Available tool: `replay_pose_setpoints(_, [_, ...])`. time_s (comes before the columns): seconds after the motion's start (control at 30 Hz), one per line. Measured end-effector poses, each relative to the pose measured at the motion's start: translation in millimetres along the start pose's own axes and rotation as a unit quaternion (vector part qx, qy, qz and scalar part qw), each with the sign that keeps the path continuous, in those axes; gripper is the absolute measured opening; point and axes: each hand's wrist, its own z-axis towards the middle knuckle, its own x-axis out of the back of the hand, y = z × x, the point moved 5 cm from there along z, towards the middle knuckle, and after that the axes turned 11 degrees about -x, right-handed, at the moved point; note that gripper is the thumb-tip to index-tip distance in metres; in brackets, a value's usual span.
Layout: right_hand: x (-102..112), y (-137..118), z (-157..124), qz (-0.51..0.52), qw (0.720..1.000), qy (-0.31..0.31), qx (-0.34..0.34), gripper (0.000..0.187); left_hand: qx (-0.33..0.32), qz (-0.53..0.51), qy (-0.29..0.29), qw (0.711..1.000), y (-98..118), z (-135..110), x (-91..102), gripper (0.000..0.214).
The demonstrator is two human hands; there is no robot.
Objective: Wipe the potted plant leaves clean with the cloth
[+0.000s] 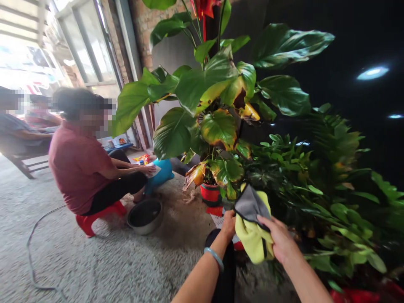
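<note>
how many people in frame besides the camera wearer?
3. A person in a maroon shirt squats on a red plastic stool; a person in a grey shirt sits on a wooden bench, far left; a person in red behind, partly hidden. Others may be hidden.

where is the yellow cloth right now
Head view, low and right of centre: the yellow cloth is held between the left hand and right hand, just below and right of the red pot.
</note>
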Motion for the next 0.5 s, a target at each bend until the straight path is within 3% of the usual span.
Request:
replay_pose_setpoints(0.13, [47,28,-25,-0.017,0.997,0.054,-0.042,0.044,-0.002,0.095,-0.007,0.995,7,-2,10.3,0.023])
replay_pose_setpoints(0.2, [66,14,-44,-0.015,0.995,0.093,-0.013,0.048,-0.009,0.136,-0.012,0.991,12,-3,15.1,0.023])
replay_pose_setpoints(0.27, [79,-15,-57,-0.011,0.987,0.149,0.056,0.051,-0.020,0.175,-0.020,0.984,18,-6,18.5,0.024])
replay_pose_setpoints(0.33, [86,-44,-60,-0.008,0.966,0.226,0.124,0.051,-0.028,0.205,-0.032,0.978,24,-11,20.0,0.024])
replay_pose_setpoints(0.4, [83,-56,-51,0.005,0.954,0.264,0.140,0.051,-0.039,0.238,-0.067,0.968,30,-19,18.1,0.021])
replay_pose_setpoints(0.5, [67,-34,-28,0.023,0.979,0.193,0.065,0.046,-0.042,0.288,-0.163,0.943,36,-32,11.0,0.019])
